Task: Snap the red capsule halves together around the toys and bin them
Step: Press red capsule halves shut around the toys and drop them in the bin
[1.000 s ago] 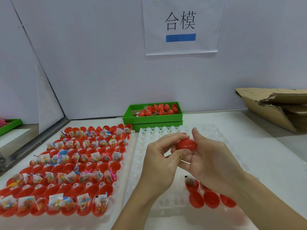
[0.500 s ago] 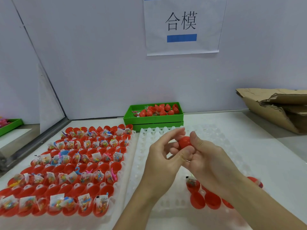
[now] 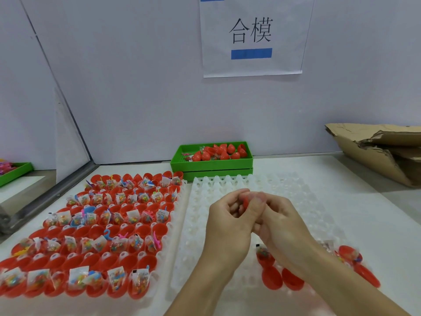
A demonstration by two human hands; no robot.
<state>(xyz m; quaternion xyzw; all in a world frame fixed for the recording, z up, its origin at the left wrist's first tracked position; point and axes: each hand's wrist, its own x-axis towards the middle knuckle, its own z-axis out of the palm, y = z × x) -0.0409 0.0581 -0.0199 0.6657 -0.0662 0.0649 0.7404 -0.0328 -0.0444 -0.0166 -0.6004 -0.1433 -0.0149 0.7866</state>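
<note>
presently at the snapping step: left hand (image 3: 227, 221) and right hand (image 3: 276, 222) curled together, fingers pinching a red capsule (image 3: 247, 201) above the white tray (image 3: 205, 224). seam hidden; closure unconfirmed. next: press shut, carry to green bin (image 3: 211, 166).

The white table (image 3: 341, 179) carries two white capsule trays (image 3: 196, 224) side by side, stacked green bins (image 3: 211, 168) behind them, and torn cardboard (image 3: 376, 151) at right.
</note>
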